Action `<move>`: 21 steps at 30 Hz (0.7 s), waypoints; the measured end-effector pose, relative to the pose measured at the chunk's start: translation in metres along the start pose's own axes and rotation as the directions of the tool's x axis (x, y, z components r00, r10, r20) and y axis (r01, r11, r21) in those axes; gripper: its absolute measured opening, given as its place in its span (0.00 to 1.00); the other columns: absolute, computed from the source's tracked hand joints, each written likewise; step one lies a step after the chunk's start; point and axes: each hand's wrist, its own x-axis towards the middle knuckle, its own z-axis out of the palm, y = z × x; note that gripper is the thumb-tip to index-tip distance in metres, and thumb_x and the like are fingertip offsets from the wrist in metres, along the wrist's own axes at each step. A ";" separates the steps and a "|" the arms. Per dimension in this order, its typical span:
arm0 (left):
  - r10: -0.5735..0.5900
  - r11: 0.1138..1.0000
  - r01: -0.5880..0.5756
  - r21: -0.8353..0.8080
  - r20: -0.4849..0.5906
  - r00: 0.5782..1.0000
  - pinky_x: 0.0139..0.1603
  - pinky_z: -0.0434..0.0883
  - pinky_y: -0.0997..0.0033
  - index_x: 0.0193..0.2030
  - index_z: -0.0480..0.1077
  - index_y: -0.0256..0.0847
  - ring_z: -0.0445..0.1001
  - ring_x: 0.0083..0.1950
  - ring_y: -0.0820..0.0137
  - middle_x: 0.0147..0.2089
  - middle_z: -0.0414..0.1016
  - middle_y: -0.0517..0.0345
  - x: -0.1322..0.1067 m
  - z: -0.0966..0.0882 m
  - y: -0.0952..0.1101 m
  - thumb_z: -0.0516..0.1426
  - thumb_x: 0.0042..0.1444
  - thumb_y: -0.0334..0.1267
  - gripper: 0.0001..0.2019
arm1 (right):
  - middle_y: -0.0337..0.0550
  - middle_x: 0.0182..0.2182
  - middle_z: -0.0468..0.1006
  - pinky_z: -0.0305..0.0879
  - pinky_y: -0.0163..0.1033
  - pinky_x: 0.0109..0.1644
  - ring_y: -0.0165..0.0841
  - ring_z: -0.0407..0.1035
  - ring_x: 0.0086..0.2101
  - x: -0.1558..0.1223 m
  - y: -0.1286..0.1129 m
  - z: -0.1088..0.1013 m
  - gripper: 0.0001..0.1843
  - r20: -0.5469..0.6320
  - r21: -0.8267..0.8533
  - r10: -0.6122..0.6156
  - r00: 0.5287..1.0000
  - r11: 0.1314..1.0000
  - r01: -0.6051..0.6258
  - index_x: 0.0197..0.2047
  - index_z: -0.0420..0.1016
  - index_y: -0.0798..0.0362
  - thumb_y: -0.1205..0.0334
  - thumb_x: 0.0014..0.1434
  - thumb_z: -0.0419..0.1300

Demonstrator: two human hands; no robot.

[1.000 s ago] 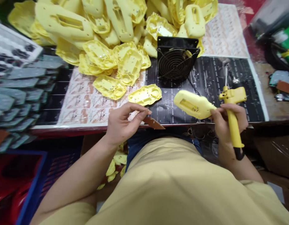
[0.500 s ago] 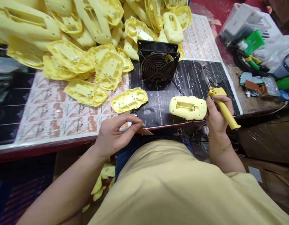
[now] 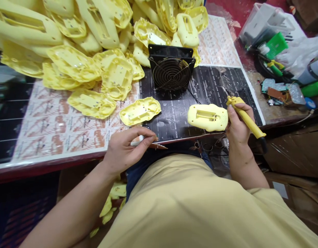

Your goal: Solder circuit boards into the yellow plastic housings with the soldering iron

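My left hand [image 3: 129, 146] is at the table's front edge, thumb and fingers pinched on a thin brown piece [image 3: 159, 146], which looks like a circuit board and is partly hidden by the fingers. A small white thing [image 3: 137, 140] shows inside the same hand. On the right, my right hand [image 3: 239, 122] is closed around a yellow soldering gun [image 3: 248, 120], its metal tip pointing up and left. A yellow plastic shell [image 3: 208, 118] with a battery slot touches the same hand's fingers. Between the hands lies another yellow shell half [image 3: 140, 111], inner side up.
A black fan [image 3: 171, 69] stands on the table behind the work area. Many yellow shells [image 3: 78, 65] are heaped at the back left. To the right are a clear plastic box [image 3: 267, 26], a green container [image 3: 277, 46] and small circuit boards [image 3: 276, 93]. Cardboard boxes [image 3: 298, 151] stand below.
The view has shifted slightly, so the table's things sit a little further left. The soldering gun has tilted slightly in my right hand. Both hands keep their hold.
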 end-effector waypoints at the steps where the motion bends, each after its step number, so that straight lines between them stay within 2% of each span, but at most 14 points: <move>1: 0.016 1.000 -0.016 -0.016 0.008 1.000 0.36 0.80 0.74 0.36 0.78 0.45 0.82 0.32 0.71 0.33 0.84 0.63 0.000 0.000 -0.001 0.62 0.62 0.34 0.04 | 0.38 0.33 0.73 0.72 0.35 0.27 0.32 0.76 0.31 -0.001 -0.001 0.000 0.16 -0.009 0.005 0.021 1.000 1.000 -0.020 0.44 0.68 0.46 0.44 0.66 0.65; 4: 0.014 0.992 -0.008 -0.125 0.055 0.998 0.32 0.81 0.76 0.38 0.78 0.48 0.82 0.29 0.73 0.32 0.83 0.67 0.003 -0.002 0.003 0.62 0.61 0.28 0.09 | 0.33 0.29 0.71 0.69 0.35 0.24 0.28 0.69 0.23 -0.004 -0.005 -0.004 0.15 -0.015 -0.005 0.043 0.999 0.999 -0.044 0.47 0.69 0.44 0.46 0.67 0.65; 7: -0.079 0.970 0.082 -0.227 0.021 0.997 0.25 0.80 0.76 0.37 0.78 0.51 0.79 0.23 0.73 0.28 0.81 0.70 0.011 -0.006 0.014 0.62 0.59 0.26 0.12 | 0.34 0.31 0.75 0.74 0.37 0.30 0.29 0.72 0.25 0.006 0.004 -0.014 0.13 -0.024 -0.150 -0.138 0.990 0.980 0.133 0.47 0.71 0.44 0.46 0.68 0.64; 9: -0.128 0.966 0.115 -0.232 -0.043 0.991 0.18 0.77 0.76 0.34 0.79 0.51 0.76 0.19 0.72 0.24 0.79 0.70 0.016 -0.009 0.021 0.63 0.58 0.27 0.11 | 0.37 0.33 0.77 0.77 0.40 0.36 0.32 0.75 0.28 0.028 0.021 -0.026 0.14 -0.024 -0.265 -0.251 0.968 0.935 0.236 0.45 0.73 0.45 0.45 0.68 0.63; 10: -0.136 0.967 0.118 -0.224 -0.067 0.988 0.16 0.75 0.77 0.32 0.79 0.51 0.74 0.17 0.72 0.23 0.78 0.70 0.018 -0.011 0.023 0.64 0.57 0.28 0.10 | 0.38 0.33 0.78 0.78 0.41 0.38 0.33 0.76 0.30 0.043 0.032 -0.034 0.14 -0.003 -0.313 -0.267 0.964 0.915 0.253 0.43 0.74 0.45 0.44 0.68 0.63; 12: -0.147 0.971 0.122 -0.208 -0.109 0.983 0.13 0.72 0.77 0.30 0.79 0.50 0.72 0.16 0.72 0.22 0.78 0.70 0.021 -0.015 0.023 0.66 0.55 0.29 0.09 | 0.41 0.32 0.79 0.78 0.43 0.42 0.36 0.77 0.32 0.080 0.056 -0.052 0.16 0.050 -0.407 -0.253 0.966 0.878 0.251 0.41 0.77 0.48 0.44 0.67 0.64; 13: -0.159 0.970 0.132 -0.204 -0.120 0.980 0.12 0.72 0.77 0.29 0.79 0.50 0.72 0.16 0.72 0.23 0.79 0.70 0.021 -0.016 0.022 0.66 0.54 0.29 0.09 | 0.41 0.31 0.78 0.77 0.41 0.42 0.35 0.78 0.33 0.100 0.067 -0.061 0.17 0.167 -0.526 -0.212 0.963 0.807 0.269 0.41 0.77 0.48 0.42 0.69 0.61; 16: -0.197 0.967 0.172 -0.190 -0.124 0.973 0.13 0.73 0.74 0.30 0.80 0.52 0.73 0.17 0.69 0.22 0.78 0.70 0.019 -0.020 0.018 0.68 0.51 0.30 0.09 | 0.41 0.27 0.76 0.73 0.36 0.43 0.33 0.78 0.35 0.146 0.095 -0.083 0.25 0.237 -0.623 -0.123 0.964 0.741 0.249 0.37 0.79 0.52 0.38 0.69 0.59; 18: -0.242 0.966 0.227 -0.125 -0.113 0.964 0.15 0.73 0.74 0.30 0.79 0.51 0.74 0.17 0.69 0.21 0.77 0.69 0.015 -0.025 0.018 0.67 0.52 0.32 0.07 | 0.42 0.26 0.75 0.72 0.37 0.42 0.33 0.78 0.34 0.155 0.106 -0.090 0.28 0.266 -0.657 -0.081 0.961 0.714 0.242 0.36 0.79 0.54 0.35 0.69 0.58; 21: -0.282 0.954 0.283 0.095 -0.022 0.959 0.24 0.78 0.76 0.31 0.78 0.50 0.79 0.23 0.70 0.28 0.82 0.67 0.009 -0.039 0.016 0.62 0.59 0.38 0.06 | 0.46 0.27 0.78 0.70 0.41 0.40 0.37 0.76 0.32 0.139 0.115 -0.093 0.25 0.276 -0.694 -0.042 0.960 0.683 0.229 0.39 0.79 0.54 0.38 0.68 0.60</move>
